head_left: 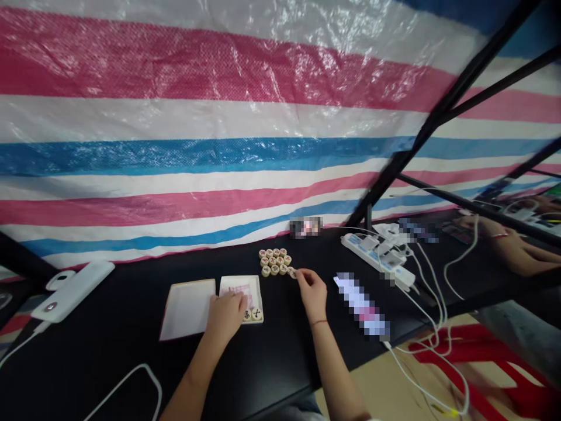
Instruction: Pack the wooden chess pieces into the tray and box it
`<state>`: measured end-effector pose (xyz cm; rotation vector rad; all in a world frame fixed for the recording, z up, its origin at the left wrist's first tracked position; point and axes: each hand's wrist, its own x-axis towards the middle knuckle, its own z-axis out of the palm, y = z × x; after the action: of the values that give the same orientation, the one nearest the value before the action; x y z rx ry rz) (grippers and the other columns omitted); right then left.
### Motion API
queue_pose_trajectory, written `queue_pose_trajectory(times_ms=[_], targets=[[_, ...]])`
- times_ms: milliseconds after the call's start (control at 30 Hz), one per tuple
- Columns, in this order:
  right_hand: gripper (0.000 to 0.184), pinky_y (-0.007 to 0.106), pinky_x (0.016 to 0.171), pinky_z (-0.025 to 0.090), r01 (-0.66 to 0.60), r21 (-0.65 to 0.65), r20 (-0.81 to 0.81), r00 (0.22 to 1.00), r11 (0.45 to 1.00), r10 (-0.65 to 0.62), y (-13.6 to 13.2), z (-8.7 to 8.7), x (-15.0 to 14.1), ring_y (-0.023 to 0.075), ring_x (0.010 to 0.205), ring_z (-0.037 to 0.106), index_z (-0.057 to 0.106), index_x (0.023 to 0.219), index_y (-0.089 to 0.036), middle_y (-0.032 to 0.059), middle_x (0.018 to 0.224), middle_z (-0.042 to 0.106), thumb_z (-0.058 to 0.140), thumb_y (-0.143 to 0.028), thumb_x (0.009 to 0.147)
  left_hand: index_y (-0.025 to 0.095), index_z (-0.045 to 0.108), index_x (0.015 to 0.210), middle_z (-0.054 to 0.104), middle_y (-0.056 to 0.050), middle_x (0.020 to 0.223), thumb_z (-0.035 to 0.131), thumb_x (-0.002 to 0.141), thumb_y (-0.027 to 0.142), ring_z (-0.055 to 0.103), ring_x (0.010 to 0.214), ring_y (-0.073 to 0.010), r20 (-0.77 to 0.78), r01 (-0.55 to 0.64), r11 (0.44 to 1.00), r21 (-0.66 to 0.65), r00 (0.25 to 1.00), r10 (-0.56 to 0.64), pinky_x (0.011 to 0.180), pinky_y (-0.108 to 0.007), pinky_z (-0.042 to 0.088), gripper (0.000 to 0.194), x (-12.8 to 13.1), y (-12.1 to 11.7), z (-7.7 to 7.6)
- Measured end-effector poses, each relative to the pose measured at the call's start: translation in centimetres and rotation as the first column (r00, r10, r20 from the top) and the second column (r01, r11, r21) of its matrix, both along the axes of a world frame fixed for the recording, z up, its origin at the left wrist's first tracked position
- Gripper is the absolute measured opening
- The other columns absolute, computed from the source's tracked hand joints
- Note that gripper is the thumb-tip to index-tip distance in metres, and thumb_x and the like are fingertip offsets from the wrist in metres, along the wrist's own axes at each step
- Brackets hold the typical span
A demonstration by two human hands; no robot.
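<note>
Rows of round Chinese chess pieces (275,261) with red and dark characters stand on the black table. My right hand (314,291) pinches one chess piece (291,272) at the right end of the nearest row. In front of me lies an open white box (240,283), with a couple of chess pieces (256,314) and a pinkish printed paper (238,293) in it. My left hand (227,318) reaches over the box's left side, its fingers curled down inside; what they grip, if anything, is hidden. Beside it on the left lies the box lid (189,310).
A phone (362,307) on a cable lies to the right of my right hand, before a white power strip (379,260) with plugs and cables. A white device (73,292) sits at left. Another person's hand (486,228) is at far right. Striped sheeting (197,175) hangs behind.
</note>
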<state>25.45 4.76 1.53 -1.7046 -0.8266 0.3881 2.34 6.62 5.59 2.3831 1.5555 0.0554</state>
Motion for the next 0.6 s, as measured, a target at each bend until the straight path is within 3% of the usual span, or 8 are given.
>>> queue_pose_trajectory(times_ms=[100,233,367,500,600], targets=[[0.043,0.032,0.065,0.048,0.044,-0.075,0.031,0.999,0.996,-0.042,0.9,-1.3,2.1,0.0223,0.068,0.064,0.069,0.077,-0.016,0.0092,0.075,0.072,0.058,-0.057,0.069,0.018,0.071,0.089,0.073,-0.009,0.096,0.032,0.098,0.027,0.065,0.096,-0.0254,-0.003,-0.022,1.0,0.008,1.0,0.022,0.08,-0.038,0.038,0.041,0.5,-0.3,0.0],[0.04,0.033,0.066,0.046,0.009,-0.11,0.059,0.998,0.994,-0.003,2.2,-1.8,2.7,0.0238,0.067,0.064,0.068,0.072,-0.018,0.0085,0.073,0.071,0.059,-0.056,0.067,0.019,0.069,0.102,0.072,-0.009,0.101,0.036,0.097,0.027,0.064,0.099,-0.0259,0.019,-0.049,0.998,0.034,0.999,0.048,0.081,-0.038,0.04,0.035,0.8,-0.4,-0.2],[0.038,0.033,0.069,0.045,-0.043,-0.138,0.14,0.988,0.99,0.062,2.1,-2.2,2.6,0.0223,0.071,0.062,0.069,0.086,-0.018,0.0076,0.081,0.071,0.053,-0.05,0.074,0.018,0.062,0.119,0.069,-0.01,0.104,0.043,0.093,0.027,0.062,0.1,-0.0268,0.102,-0.061,0.987,0.149,0.994,0.046,0.08,-0.038,0.043,0.033,-0.1,-0.4,-0.9],[0.036,0.033,0.075,0.043,-0.106,-0.199,0.413,0.892,0.974,0.182,1.4,-2.6,2.4,0.0232,0.086,0.06,0.065,0.105,-0.021,0.0061,0.099,0.07,0.055,-0.036,0.074,0.022,0.062,0.12,0.066,-0.009,0.108,0.05,0.09,0.033,0.058,0.104,-0.0262,0.223,-0.009,0.938,0.347,0.972,-0.073,0.088,-0.039,0.043,0.034,-2.6,-0.6,-2.0],[0.031,0.033,0.074,0.04,-0.103,-0.243,0.539,0.812,0.964,0.223,1.4,-2.7,2.1,0.025,0.093,0.057,0.064,0.105,-0.023,0.0056,0.104,0.068,0.054,-0.031,0.076,0.026,0.064,0.116,0.065,-0.007,0.112,0.061,0.082,0.042,0.055,0.109,-0.0279,0.238,0.037,0.913,0.406,0.96,-0.145,0.095,-0.043,0.038,0.037,-4.7,-1.0,-2.9]])
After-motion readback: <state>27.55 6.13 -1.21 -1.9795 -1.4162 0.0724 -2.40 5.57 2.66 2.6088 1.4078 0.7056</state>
